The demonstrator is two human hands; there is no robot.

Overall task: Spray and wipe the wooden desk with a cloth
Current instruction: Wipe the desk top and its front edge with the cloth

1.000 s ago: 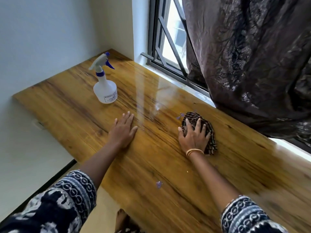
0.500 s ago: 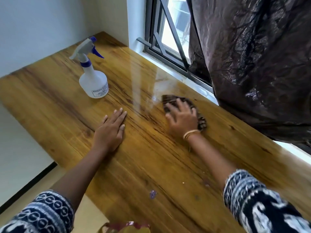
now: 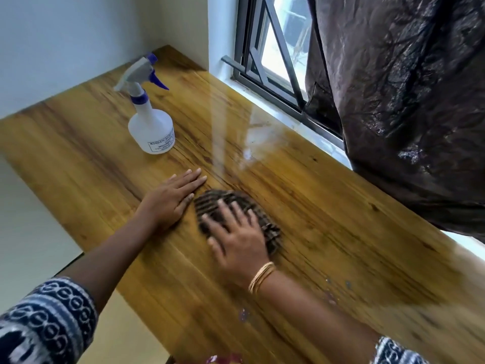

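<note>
While your right hand (image 3: 236, 240) presses flat, fingers spread, on the dark striped cloth (image 3: 236, 208) at mid wooden surface (image 3: 341, 232), your left hand (image 3: 170, 198) rests flat just left of it. The white plastic spray bottle (image 3: 149, 116) stands far left.

The spray bottle (image 3: 152, 127) stands on the surface (image 3: 328, 232) toward its far left. Nearer, the left hand (image 3: 172, 199) lies flat just left of the cloth (image 3: 236, 208) — the right hand (image 3: 238, 245) on top of it.
</note>
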